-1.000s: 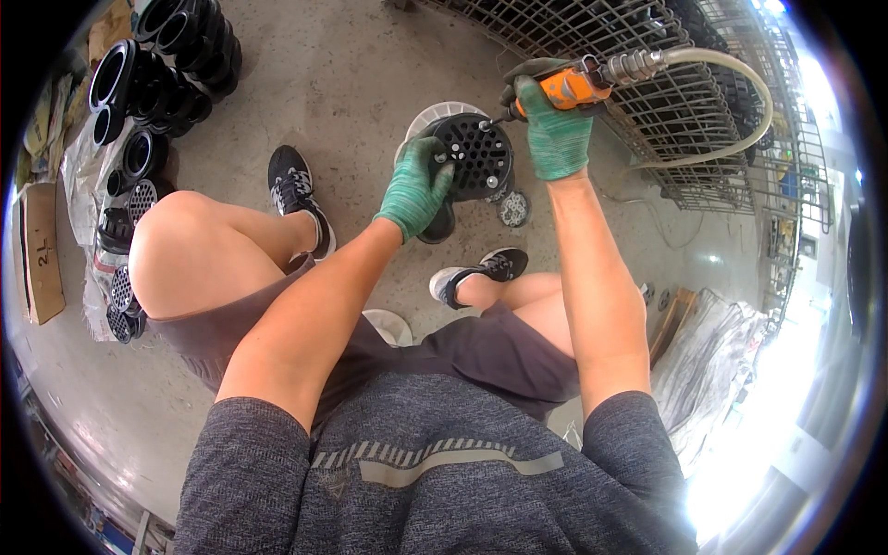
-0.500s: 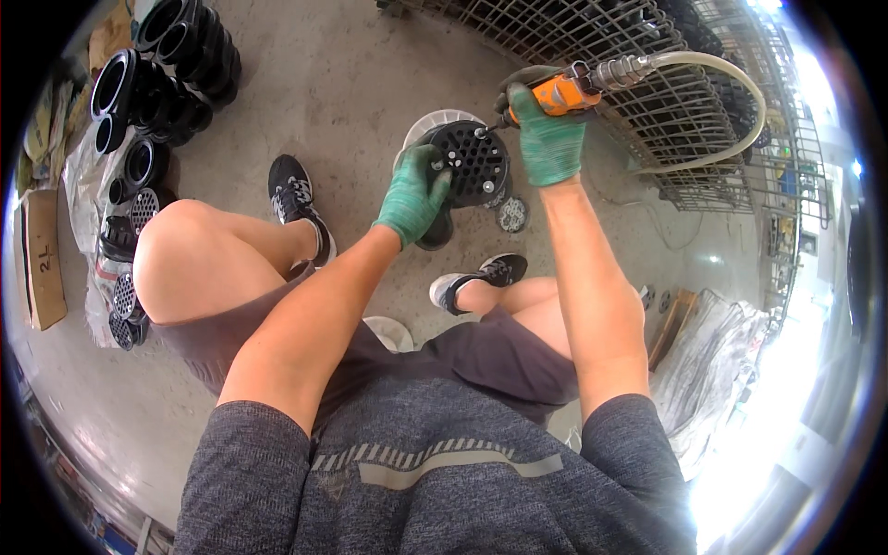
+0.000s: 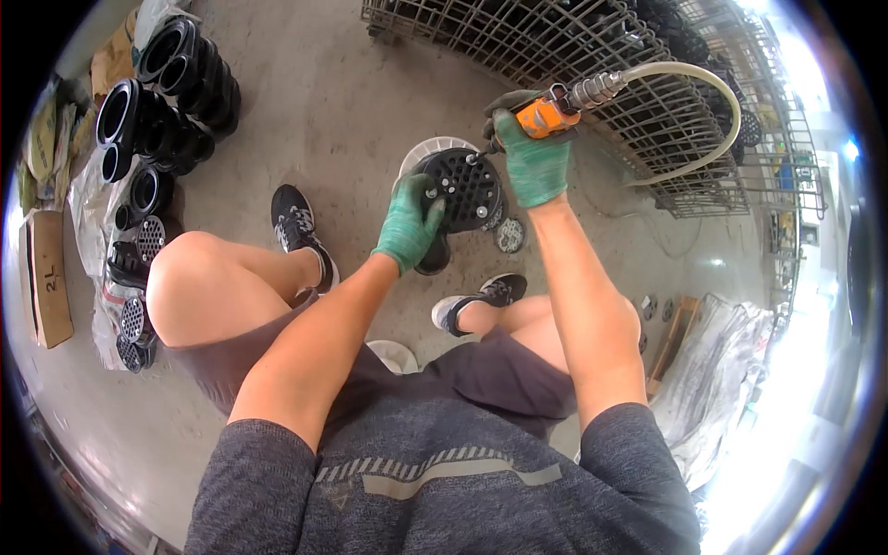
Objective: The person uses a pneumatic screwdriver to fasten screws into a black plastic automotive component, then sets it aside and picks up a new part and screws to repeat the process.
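Observation:
My left hand [image 3: 410, 224], in a green glove, grips the left side of a black drain fitting with a round perforated grate [image 3: 470, 205]. Its thumb lies over the grate's face. Several silvery screws stand around the holes. In my right hand [image 3: 538, 165], gloved the same, is an orange air screwdriver [image 3: 546, 117], with the fingers wrapped round its body. The driver's tip meets or nearly meets a screw at the grate's far edge. Behind the fitting shows the ribbed rim of a white round object [image 3: 421, 155], mostly hidden.
A pale air hose [image 3: 731, 116] loops from the driver past a wire cage [image 3: 546, 55] holding black parts. Black fittings [image 3: 153, 125] stand stacked at far left, above loose grates [image 3: 135, 319] and a cardboard box [image 3: 46, 277]. Small grates [image 3: 510, 235] lie near my right shoe [image 3: 499, 289].
The whole view has shifted, so the scene sits a little lower. My right hand and the driver have come slightly left toward the grate. Both grips are unchanged.

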Motion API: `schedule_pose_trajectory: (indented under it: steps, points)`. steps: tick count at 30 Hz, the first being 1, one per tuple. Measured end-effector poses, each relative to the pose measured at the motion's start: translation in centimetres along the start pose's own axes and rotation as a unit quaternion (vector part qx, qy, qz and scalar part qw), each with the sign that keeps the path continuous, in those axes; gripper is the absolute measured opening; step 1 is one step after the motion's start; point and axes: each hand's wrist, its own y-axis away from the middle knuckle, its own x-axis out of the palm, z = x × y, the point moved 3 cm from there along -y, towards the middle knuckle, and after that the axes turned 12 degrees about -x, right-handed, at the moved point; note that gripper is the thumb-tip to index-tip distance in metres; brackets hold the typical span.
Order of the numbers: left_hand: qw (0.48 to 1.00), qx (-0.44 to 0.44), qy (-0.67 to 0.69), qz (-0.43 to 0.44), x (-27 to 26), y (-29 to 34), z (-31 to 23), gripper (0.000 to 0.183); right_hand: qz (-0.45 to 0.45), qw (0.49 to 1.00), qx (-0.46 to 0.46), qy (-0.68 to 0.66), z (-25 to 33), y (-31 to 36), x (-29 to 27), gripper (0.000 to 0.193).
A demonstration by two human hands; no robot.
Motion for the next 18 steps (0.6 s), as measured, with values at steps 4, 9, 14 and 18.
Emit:
schedule_pose_trajectory:
  steps: [4,9,14,18]
  points:
    - [1.000,0.007,-0.001,-0.002,-0.11,0.00,0.09,0.043,-0.010,1.000,0.002,-0.017,0.65,-0.02,0.23,0.017]
    - [0.998,0.030,-0.053,0.005,-0.15,-0.22,0.32,0.045,-0.007,1.000,-0.004,-0.015,0.49,-0.03,0.14,0.017]
    - [1.000,-0.005,0.009,-0.001,0.29,0.36,0.10,0.042,0.001,1.000,-0.010,-0.014,0.43,0.20,-0.35,0.016]
    - [1.000,0.000,-0.011,0.006,0.25,0.38,0.25,0.043,-0.013,0.999,0.016,-0.036,1.11,0.12,-0.30,0.019]
